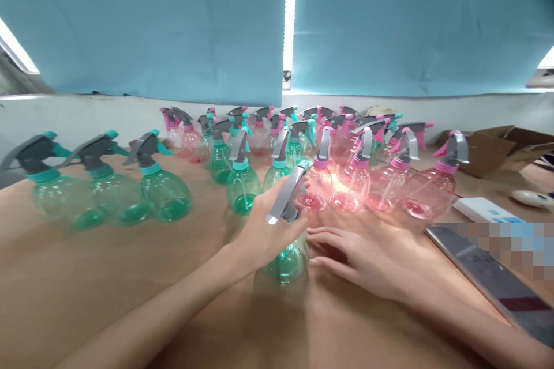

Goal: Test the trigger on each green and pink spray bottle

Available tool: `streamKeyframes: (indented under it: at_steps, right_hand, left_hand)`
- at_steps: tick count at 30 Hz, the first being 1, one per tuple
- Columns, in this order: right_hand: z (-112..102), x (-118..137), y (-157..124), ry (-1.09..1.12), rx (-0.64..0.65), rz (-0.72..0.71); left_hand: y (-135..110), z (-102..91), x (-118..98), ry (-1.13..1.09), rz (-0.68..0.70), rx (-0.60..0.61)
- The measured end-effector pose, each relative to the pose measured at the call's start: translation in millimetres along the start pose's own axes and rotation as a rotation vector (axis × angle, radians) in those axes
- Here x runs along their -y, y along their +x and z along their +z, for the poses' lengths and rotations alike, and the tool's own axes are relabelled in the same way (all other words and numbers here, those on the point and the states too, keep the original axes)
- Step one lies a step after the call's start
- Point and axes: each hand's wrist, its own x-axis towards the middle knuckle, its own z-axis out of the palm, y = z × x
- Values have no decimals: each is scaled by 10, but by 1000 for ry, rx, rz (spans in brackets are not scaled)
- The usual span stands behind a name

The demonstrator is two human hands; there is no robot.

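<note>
My left hand (270, 222) is wrapped round the neck of a green spray bottle (285, 265) with a grey trigger head, in the middle of the table. The bottle stands about upright, and part of it is hidden behind my fingers. Close to its right side, my right hand (346, 251) has its fingers stretched out toward the bottle; whether the fingertips touch it I cannot tell. Just behind are more green spray bottles (244, 190) and a row of pink spray bottles (383, 187).
Three green spray bottles (164, 193) stand at the left. Further mixed bottles crowd the back by the white wall (86, 118). At the right lie a dark flat device (485, 277), a white box (487, 209), a white mouse-like object (531, 199) and an open cardboard box (489, 153).
</note>
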Motion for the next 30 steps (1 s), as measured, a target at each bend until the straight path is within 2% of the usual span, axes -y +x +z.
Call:
streamKeyframes:
  at_steps: [4,8,11,16,21,24,28,30]
  right_hand:
    - [-98,137,44,-43,-80,82]
    - [-135,413,188,123,-83,45]
    - [-32,712,413,369,-75,-46]
    - [260,1160,871,521,-245,-70]
    - [321,1415,1205,471,-238,-66]
    - [311,1459,1379,386,-240,-64]
    - [306,1453,1615,299,-236,9]
    - [296,1445,1713,252,-230,58]
  left_hand:
    - [-66,-139,32,-2,-29,-9]
    - [-208,-389,90,5,-63,-69]
    - [-324,-578,158,-6,-97,-119]
    - [-447,-895,299,35,-169,-189]
    - [-515,-1282,374,175,-256,-188]
    - [-615,-1469,468,146,-302,-276]
    - [-880,-1597,682,110,-391,-382]
    - [-1039,-1623,786,111,-438,-386]
